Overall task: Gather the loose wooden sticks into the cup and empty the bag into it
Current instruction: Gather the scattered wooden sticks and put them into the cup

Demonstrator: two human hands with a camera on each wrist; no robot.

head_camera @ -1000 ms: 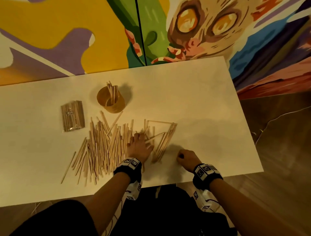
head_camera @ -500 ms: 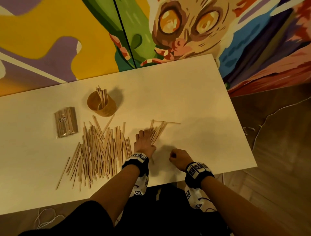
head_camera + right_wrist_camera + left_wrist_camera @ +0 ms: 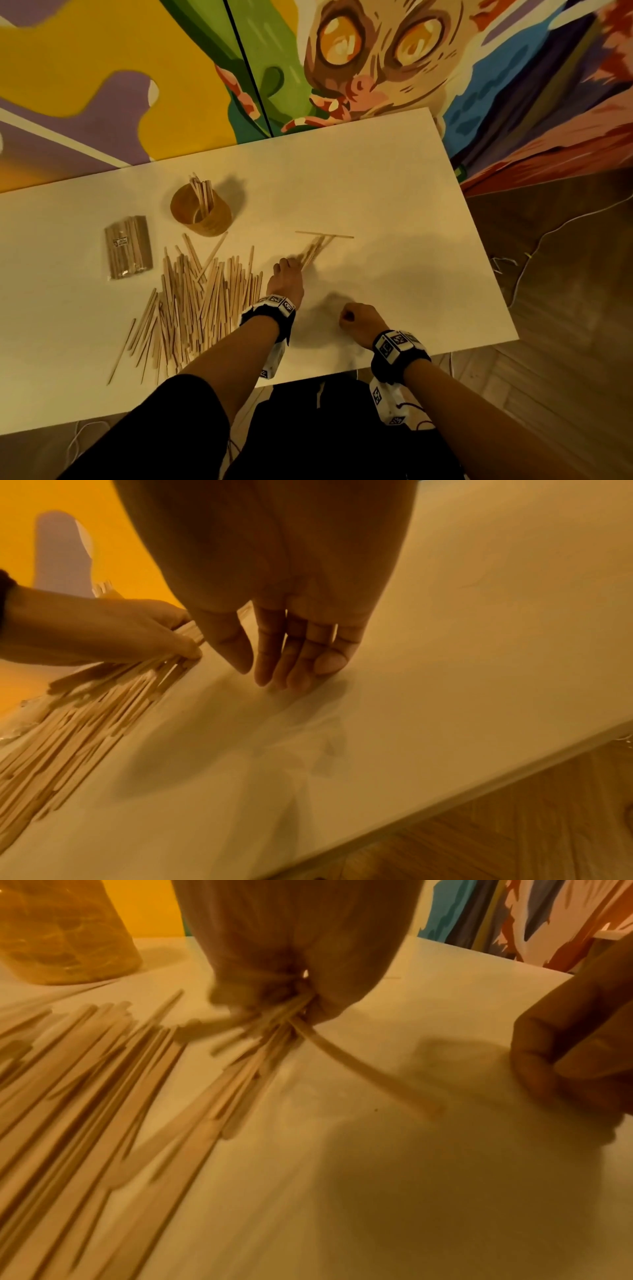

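White counter (image 3: 376,178) is strewn with sticks (image 3: 191,301); a small bunch (image 3: 313,250) is pinched by the left hand (image 3: 286,281), likely for the cup (image 3: 202,212), while the right hand (image 3: 359,320) rests curled, holding nothing.

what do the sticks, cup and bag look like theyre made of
Sticks: pale, unfinished wood, thin flat strips with a matte surface.
Cup: amber and see-through, with streaky glints; probably plastic, perhaps glass.
Bag: clear, thin, glossy plastic film, since its sticks and label show through.

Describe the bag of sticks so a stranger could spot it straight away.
On the white table, look left of the brown cup. The bag lies flat beyond the loose sticks; its sticks are packed in clear wrap with a small label.
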